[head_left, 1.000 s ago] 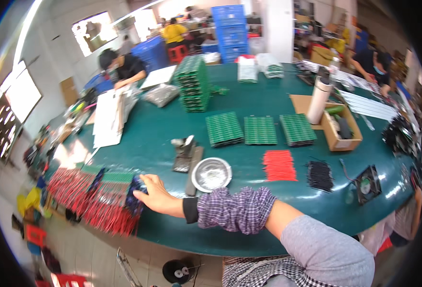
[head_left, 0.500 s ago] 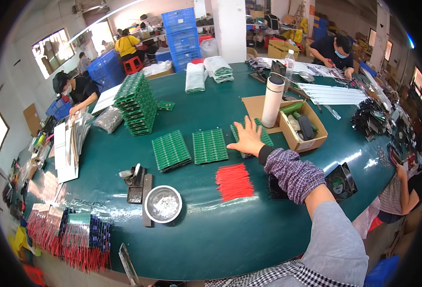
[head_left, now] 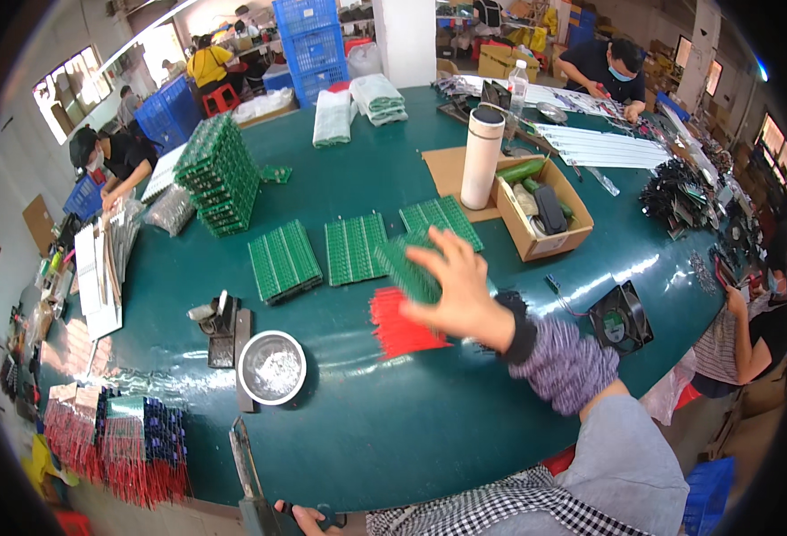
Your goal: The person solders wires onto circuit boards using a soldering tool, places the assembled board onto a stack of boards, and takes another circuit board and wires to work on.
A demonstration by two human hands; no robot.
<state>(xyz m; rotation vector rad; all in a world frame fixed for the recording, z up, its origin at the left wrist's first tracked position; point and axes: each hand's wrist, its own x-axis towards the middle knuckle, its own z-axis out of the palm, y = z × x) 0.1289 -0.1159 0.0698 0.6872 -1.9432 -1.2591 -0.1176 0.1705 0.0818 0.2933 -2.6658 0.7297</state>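
Note:
My right hand grips a green circuit board panel, blurred by motion, above a bundle of red wires. Beyond it are three groups of green panels: a left stack, a middle one and a right one. At the bottom edge, part of my left hand is closed around a dark-handled tool with a long metal tip. Black wires lie partly hidden behind my right wrist.
A metal bowl stands beside a small black tray. A tall stack of panels rises at back left. A white flask and open carton stand at right, a black fan nearer. Wired boards lie front left.
My right hand has lifted a panel from the right group and drawn it nearer, over the red wires. My left hand and more of the tool have come into view; the view has shifted.

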